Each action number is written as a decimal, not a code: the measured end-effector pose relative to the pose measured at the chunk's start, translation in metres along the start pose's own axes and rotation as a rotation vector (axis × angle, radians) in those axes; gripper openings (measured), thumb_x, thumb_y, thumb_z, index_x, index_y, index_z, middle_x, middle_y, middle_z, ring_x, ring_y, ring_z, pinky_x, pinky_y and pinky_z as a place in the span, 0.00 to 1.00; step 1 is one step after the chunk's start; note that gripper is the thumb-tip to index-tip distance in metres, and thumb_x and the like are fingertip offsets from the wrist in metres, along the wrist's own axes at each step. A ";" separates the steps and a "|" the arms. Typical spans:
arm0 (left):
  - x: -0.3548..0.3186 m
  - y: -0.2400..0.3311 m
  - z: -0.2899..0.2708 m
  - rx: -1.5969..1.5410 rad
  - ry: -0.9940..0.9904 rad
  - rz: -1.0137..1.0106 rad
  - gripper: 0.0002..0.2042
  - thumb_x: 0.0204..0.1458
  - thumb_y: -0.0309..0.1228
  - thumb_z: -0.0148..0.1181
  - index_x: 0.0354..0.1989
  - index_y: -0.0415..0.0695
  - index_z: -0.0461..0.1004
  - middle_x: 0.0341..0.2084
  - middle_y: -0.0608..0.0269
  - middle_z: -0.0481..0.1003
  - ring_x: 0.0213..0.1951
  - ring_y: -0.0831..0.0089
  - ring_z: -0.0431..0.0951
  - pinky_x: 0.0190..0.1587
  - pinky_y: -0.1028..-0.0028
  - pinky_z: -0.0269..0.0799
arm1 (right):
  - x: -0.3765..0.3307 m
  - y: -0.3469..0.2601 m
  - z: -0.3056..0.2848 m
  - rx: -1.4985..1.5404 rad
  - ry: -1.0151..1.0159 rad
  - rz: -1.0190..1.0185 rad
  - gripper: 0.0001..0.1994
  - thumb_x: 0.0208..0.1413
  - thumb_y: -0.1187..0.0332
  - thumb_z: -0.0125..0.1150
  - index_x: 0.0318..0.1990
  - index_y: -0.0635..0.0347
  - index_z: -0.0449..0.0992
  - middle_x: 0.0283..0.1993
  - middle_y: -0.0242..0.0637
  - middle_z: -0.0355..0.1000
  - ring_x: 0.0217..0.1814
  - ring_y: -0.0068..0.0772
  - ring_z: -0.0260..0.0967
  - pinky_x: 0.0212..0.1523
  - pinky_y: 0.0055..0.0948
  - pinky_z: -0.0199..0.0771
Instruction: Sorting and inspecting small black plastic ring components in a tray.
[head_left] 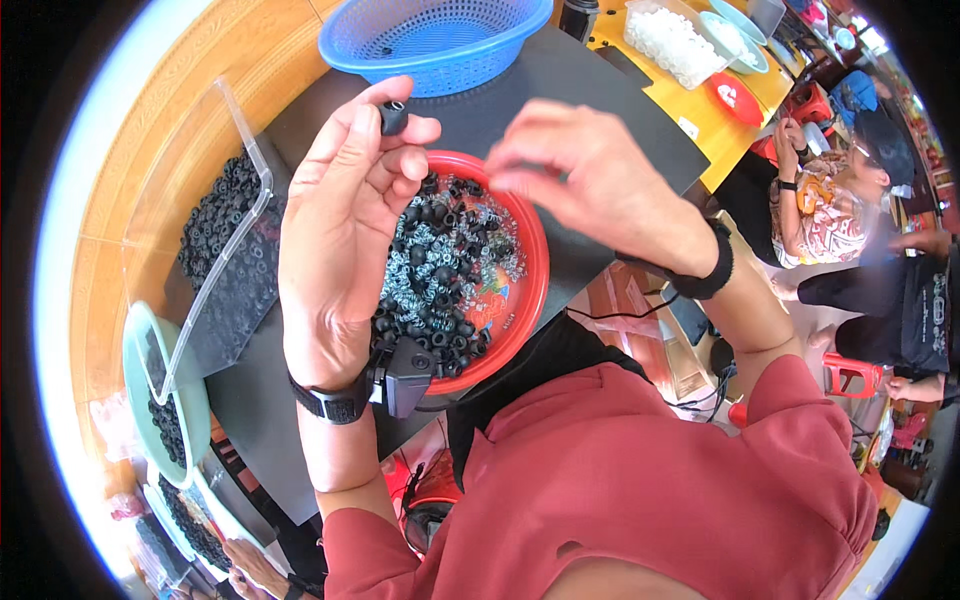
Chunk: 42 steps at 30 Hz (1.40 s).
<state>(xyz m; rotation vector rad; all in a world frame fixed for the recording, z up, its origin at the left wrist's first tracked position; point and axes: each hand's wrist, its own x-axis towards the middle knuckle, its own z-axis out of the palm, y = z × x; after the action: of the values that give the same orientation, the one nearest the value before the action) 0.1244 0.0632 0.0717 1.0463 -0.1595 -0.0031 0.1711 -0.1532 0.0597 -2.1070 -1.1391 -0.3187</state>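
Between the thumb and fingertips of my left hand [335, 220] is a small black rounded plastic piece with a hole [393, 118], held above the red basin [538, 270]. My right hand [600, 180] hovers over the basin's right rim, apart from the left. Its thumb and fingers are pinched together and somewhat blurred, so what they hold, if anything, does not show. In the basin lie many tiny metal springs [405, 270] mixed with black plastic pieces [440, 335]. My left wrist and forearm cover part of its left side.
At the left a clear plastic box [215, 300] lies tilted, with a heap of black rings [225, 215]. A pale green basin [140, 380] with black pieces stands nearer. Behind is a blue basket [440, 75]. White pieces fill a container [670, 45] on the yellow table. Other people sit nearby.
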 end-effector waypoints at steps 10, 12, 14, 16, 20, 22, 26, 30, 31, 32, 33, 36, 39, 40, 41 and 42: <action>-0.002 0.004 0.003 -0.062 -0.018 -0.025 0.18 0.64 0.36 0.51 0.56 0.37 0.68 0.44 0.53 0.77 0.34 0.81 0.73 0.39 0.82 0.68 | -0.027 0.002 0.040 -0.366 -0.405 -0.045 0.04 0.48 0.69 0.62 0.29 0.59 0.78 0.31 0.34 0.69 0.36 0.38 0.70 0.41 0.36 0.63; -0.002 0.006 0.001 -0.064 -0.021 -0.022 0.18 0.64 0.37 0.51 0.56 0.37 0.68 0.44 0.53 0.77 0.34 0.81 0.73 0.39 0.83 0.68 | -0.026 0.000 0.042 -0.172 -0.376 -0.010 0.03 0.48 0.70 0.61 0.30 0.58 0.78 0.32 0.33 0.70 0.38 0.37 0.70 0.43 0.36 0.61; -0.003 0.008 -0.001 -0.085 -0.054 -0.018 0.18 0.64 0.36 0.50 0.56 0.36 0.68 0.44 0.53 0.76 0.35 0.81 0.73 0.39 0.83 0.68 | -0.027 0.005 0.038 -0.186 -0.333 0.024 0.03 0.48 0.71 0.61 0.31 0.58 0.78 0.33 0.33 0.70 0.38 0.37 0.70 0.43 0.36 0.61; -0.003 0.008 -0.001 -0.085 -0.053 -0.017 0.18 0.64 0.36 0.50 0.56 0.36 0.68 0.45 0.53 0.76 0.36 0.81 0.73 0.39 0.83 0.68 | -0.028 0.008 0.034 -0.203 -0.308 0.076 0.03 0.49 0.71 0.61 0.32 0.57 0.78 0.35 0.33 0.71 0.38 0.36 0.70 0.43 0.36 0.61; -0.002 0.008 -0.003 -0.074 -0.048 -0.007 0.18 0.64 0.35 0.50 0.56 0.35 0.68 0.46 0.52 0.76 0.37 0.80 0.73 0.40 0.82 0.68 | -0.032 0.004 0.032 -0.199 -0.357 0.085 0.04 0.49 0.70 0.61 0.32 0.57 0.78 0.34 0.33 0.70 0.38 0.35 0.70 0.43 0.35 0.61; -0.003 0.010 -0.001 -0.069 -0.026 -0.019 0.19 0.65 0.33 0.48 0.58 0.33 0.64 0.48 0.51 0.73 0.37 0.79 0.71 0.40 0.81 0.69 | -0.034 0.000 0.033 -0.196 -0.372 0.032 0.04 0.50 0.69 0.61 0.33 0.56 0.78 0.33 0.33 0.69 0.38 0.35 0.69 0.42 0.35 0.61; -0.002 0.010 -0.001 -0.092 -0.030 -0.032 0.20 0.66 0.31 0.46 0.60 0.31 0.60 0.50 0.49 0.71 0.38 0.78 0.70 0.41 0.80 0.71 | -0.033 -0.013 0.037 -0.137 -0.361 -0.033 0.05 0.49 0.68 0.63 0.33 0.56 0.79 0.31 0.32 0.68 0.38 0.32 0.68 0.41 0.34 0.60; 0.000 0.009 -0.001 -0.079 -0.029 -0.041 0.20 0.66 0.31 0.46 0.61 0.31 0.60 0.50 0.50 0.71 0.38 0.78 0.70 0.41 0.80 0.71 | -0.035 -0.013 0.047 -0.111 -0.387 -0.046 0.05 0.48 0.68 0.63 0.32 0.55 0.79 0.30 0.31 0.67 0.38 0.30 0.68 0.41 0.33 0.60; -0.001 0.009 -0.001 -0.081 -0.028 -0.039 0.20 0.66 0.31 0.46 0.61 0.31 0.60 0.50 0.50 0.71 0.38 0.78 0.70 0.41 0.80 0.70 | -0.035 -0.014 0.048 -0.147 -0.397 -0.060 0.05 0.47 0.68 0.64 0.32 0.55 0.80 0.29 0.31 0.67 0.38 0.29 0.68 0.41 0.33 0.59; -0.002 0.010 0.000 -0.083 -0.027 -0.037 0.20 0.66 0.31 0.45 0.61 0.31 0.60 0.50 0.49 0.71 0.38 0.78 0.70 0.41 0.80 0.70 | -0.035 -0.014 0.049 -0.184 -0.406 -0.074 0.05 0.47 0.68 0.64 0.32 0.55 0.80 0.29 0.31 0.66 0.37 0.29 0.68 0.41 0.32 0.59; -0.002 0.010 0.000 -0.083 -0.025 -0.037 0.20 0.66 0.31 0.45 0.61 0.31 0.60 0.50 0.49 0.71 0.38 0.78 0.70 0.41 0.80 0.70 | -0.035 -0.014 0.050 -0.182 -0.406 -0.076 0.05 0.47 0.68 0.64 0.32 0.55 0.80 0.29 0.31 0.66 0.37 0.29 0.68 0.41 0.32 0.59; -0.005 0.011 0.003 -0.075 -0.019 -0.041 0.19 0.66 0.31 0.45 0.61 0.31 0.60 0.50 0.49 0.72 0.37 0.78 0.69 0.41 0.80 0.70 | -0.035 -0.015 0.050 -0.177 -0.444 -0.052 0.04 0.47 0.68 0.63 0.31 0.54 0.80 0.28 0.30 0.67 0.37 0.29 0.68 0.41 0.33 0.59; -0.007 0.011 0.004 -0.058 -0.004 -0.044 0.19 0.66 0.31 0.44 0.61 0.31 0.60 0.50 0.49 0.72 0.37 0.78 0.69 0.41 0.80 0.70 | -0.034 -0.019 0.047 -0.198 -0.495 -0.032 0.04 0.47 0.68 0.63 0.31 0.54 0.80 0.28 0.31 0.68 0.38 0.31 0.69 0.41 0.33 0.59; -0.007 0.011 0.004 -0.062 -0.010 -0.039 0.19 0.66 0.31 0.44 0.61 0.31 0.61 0.50 0.49 0.72 0.37 0.78 0.69 0.41 0.80 0.70 | -0.034 -0.019 0.047 -0.173 -0.508 -0.022 0.04 0.47 0.68 0.63 0.31 0.55 0.80 0.28 0.32 0.68 0.38 0.31 0.69 0.41 0.33 0.59; -0.007 0.010 0.004 -0.067 -0.015 -0.036 0.19 0.66 0.31 0.44 0.60 0.31 0.61 0.50 0.49 0.72 0.37 0.78 0.69 0.41 0.81 0.70 | -0.034 -0.019 0.047 -0.148 -0.522 -0.010 0.05 0.47 0.68 0.63 0.31 0.55 0.80 0.28 0.32 0.68 0.38 0.32 0.69 0.41 0.34 0.59; -0.007 0.009 0.003 -0.067 -0.015 -0.038 0.19 0.66 0.31 0.44 0.60 0.31 0.61 0.50 0.49 0.72 0.37 0.78 0.69 0.41 0.81 0.70 | -0.035 -0.019 0.048 -0.147 -0.522 -0.009 0.05 0.47 0.68 0.63 0.31 0.55 0.80 0.28 0.32 0.68 0.38 0.32 0.69 0.41 0.34 0.59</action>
<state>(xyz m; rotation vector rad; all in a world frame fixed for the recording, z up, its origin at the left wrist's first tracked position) 0.1166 0.0661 0.0803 0.9824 -0.1525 -0.0504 0.1297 -0.1356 0.0159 -2.3922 -1.4521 0.1645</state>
